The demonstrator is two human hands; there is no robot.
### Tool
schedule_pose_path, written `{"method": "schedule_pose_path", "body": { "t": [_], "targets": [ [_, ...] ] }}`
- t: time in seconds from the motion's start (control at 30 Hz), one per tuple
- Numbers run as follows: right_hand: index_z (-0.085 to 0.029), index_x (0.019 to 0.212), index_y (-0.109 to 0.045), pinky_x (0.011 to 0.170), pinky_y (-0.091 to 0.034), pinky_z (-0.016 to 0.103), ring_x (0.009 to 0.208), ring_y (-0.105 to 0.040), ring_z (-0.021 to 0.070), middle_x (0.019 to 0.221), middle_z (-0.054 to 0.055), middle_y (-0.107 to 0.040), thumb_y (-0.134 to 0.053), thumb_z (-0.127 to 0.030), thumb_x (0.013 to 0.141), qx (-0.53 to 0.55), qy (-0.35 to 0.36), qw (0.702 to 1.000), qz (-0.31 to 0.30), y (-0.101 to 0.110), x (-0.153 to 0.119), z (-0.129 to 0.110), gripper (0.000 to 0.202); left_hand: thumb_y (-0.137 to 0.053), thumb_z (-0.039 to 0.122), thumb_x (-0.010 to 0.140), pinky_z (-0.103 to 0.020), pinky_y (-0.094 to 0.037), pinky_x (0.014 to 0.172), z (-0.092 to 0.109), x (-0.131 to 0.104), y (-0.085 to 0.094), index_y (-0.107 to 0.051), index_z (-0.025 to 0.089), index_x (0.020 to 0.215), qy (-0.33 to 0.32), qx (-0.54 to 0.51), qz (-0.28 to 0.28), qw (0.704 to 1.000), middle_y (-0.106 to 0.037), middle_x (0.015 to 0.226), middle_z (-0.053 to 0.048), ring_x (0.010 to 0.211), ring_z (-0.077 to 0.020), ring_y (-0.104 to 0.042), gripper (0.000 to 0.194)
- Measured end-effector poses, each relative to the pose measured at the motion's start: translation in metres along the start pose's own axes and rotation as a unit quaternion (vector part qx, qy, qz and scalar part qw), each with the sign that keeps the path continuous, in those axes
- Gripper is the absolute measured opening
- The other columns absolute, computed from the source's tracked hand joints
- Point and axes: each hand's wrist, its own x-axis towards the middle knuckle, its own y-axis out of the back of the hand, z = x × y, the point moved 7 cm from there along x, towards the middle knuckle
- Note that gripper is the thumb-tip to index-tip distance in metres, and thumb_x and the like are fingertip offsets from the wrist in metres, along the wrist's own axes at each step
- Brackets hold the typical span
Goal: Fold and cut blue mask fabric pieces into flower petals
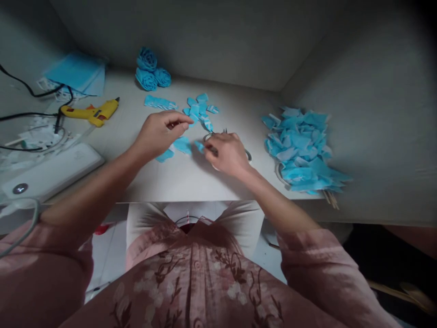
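Note:
My left hand [160, 132] is over the table with thumb and forefinger pinched together; whether anything is between the tips I cannot make out. Below it lie loose blue petal-shaped pieces [182, 145]. Just past its fingertips is a cluster of blue cut petals [200, 108], some with white stripes. My right hand [227, 152] is closed, a small blue petal piece [199, 146] at its fingertips. Under that hand, dark curved edges of an object [249, 156] show, mostly hidden. A pleated blue strip [160, 102] rests beyond my left hand.
A heap of blue pieces [300, 141] covers the table's right side, with thin sticks [330, 199] poking out below. Three blue rosettes [147, 79] stand at the back. On the left are blue face masks [77, 73], a yellow glue gun [99, 113], cables and a long white device [58, 171].

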Motion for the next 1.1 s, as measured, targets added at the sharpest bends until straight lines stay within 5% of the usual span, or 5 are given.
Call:
{"method": "schedule_pose_path", "body": {
  "t": [0.17,0.33,0.67,0.83,1.1],
  "targets": [
    [-0.022,0.081,-0.066,0.069,-0.042,0.028,0.069,-0.054,0.0121,0.074,-0.002,-0.064,-0.072,-0.048,0.084,0.440,-0.164,0.881,0.064,0.019,0.010,0.040,0.027,-0.073,0.028,0.093,-0.027,-0.051,0.077,-0.013,0.001,-0.013,-0.078,0.016,0.114,0.118,-0.226,0.052,0.966,-0.075,0.100,-0.006,0.083,-0.0151,-0.065,0.025],
    [-0.022,0.077,-0.068,0.065,-0.041,0.025,0.066,-0.052,0.0087,0.070,-0.005,-0.061,-0.085,-0.052,0.070,0.530,-0.197,0.822,0.063,0.010,0.009,0.038,0.035,-0.074,0.029,0.091,-0.024,-0.052,0.066,-0.009,-0.009,-0.051,-0.077,0.015,0.093,0.205,-0.329,-0.060,0.920,-0.074,0.094,-0.007,0.074,-0.0123,-0.064,0.015],
    [-0.024,0.117,-0.077,0.073,-0.052,0.027,0.078,-0.065,0.0119,0.097,0.002,-0.079,-0.070,-0.052,0.089,0.394,-0.151,0.898,0.123,0.034,0.016,0.069,0.040,-0.072,0.016,0.087,-0.022,-0.050,0.060,-0.013,0.009,-0.033,-0.071,0.014,0.075,0.181,-0.359,0.024,0.915,-0.068,0.069,-0.002,0.065,-0.0120,-0.065,0.012],
    [-0.017,0.096,-0.079,0.073,-0.049,0.031,0.076,-0.066,0.0168,0.086,0.004,-0.079,-0.062,-0.031,0.088,0.197,-0.178,0.955,0.130,0.037,0.010,0.110,0.024,-0.083,0.030,0.083,-0.024,-0.051,0.062,-0.031,0.011,-0.017,-0.072,0.016,0.079,0.176,-0.335,0.045,0.924,-0.070,0.073,-0.003,0.070,-0.0144,-0.068,0.018],
    [-0.020,0.091,-0.080,0.077,-0.046,0.031,0.079,-0.068,0.0181,0.088,0.004,-0.080,-0.066,-0.031,0.088,0.106,-0.160,0.980,0.059,0.009,0.002,0.094,0.018,-0.083,0.039,0.082,-0.024,-0.050,0.062,-0.042,0.002,-0.022,-0.075,0.019,0.080,0.187,-0.322,0.030,0.928,-0.073,0.077,-0.004,0.069,-0.0135,-0.067,0.022]
  ]
}}
